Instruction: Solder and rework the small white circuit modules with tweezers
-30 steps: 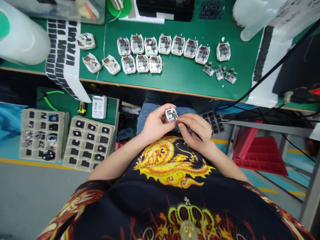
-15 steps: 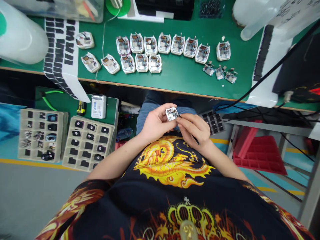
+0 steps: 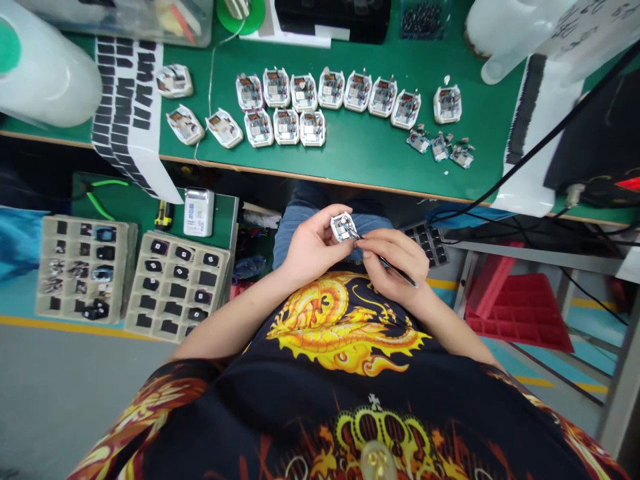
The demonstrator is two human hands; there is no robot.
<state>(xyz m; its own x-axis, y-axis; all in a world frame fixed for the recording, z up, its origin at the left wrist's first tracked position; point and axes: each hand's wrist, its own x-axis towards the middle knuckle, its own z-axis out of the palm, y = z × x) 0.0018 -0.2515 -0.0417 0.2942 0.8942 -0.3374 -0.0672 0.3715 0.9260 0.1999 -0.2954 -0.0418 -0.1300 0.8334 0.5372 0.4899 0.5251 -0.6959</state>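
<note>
While the left hand [image 3: 317, 241] pinches a small open white case [image 3: 343, 227] between thumb and fingers, just above the person's lap, the right hand [image 3: 397, 260] has its fingers closed around a slim dark tool [image 3: 397, 270]. The tool's tip lies at the case's lower right corner; whether it touches the parts inside is too small to tell. Off to the left, two beige compartment trays hold small dark pieces, the nearer-in tray [image 3: 170, 263] just beside the outer one [image 3: 73, 248]. Beyond the knees, on the green table [image 3: 360, 157], three loose circuit boards [image 3: 440, 147] sit near the front edge, right of centre. Three similar cases [image 3: 287, 126] stand in a short row, with seven more [image 3: 331, 89] behind them. Farther back are a white bottle [image 3: 45, 73] at left and a small container [image 3: 424, 36] of black pieces.
</note>
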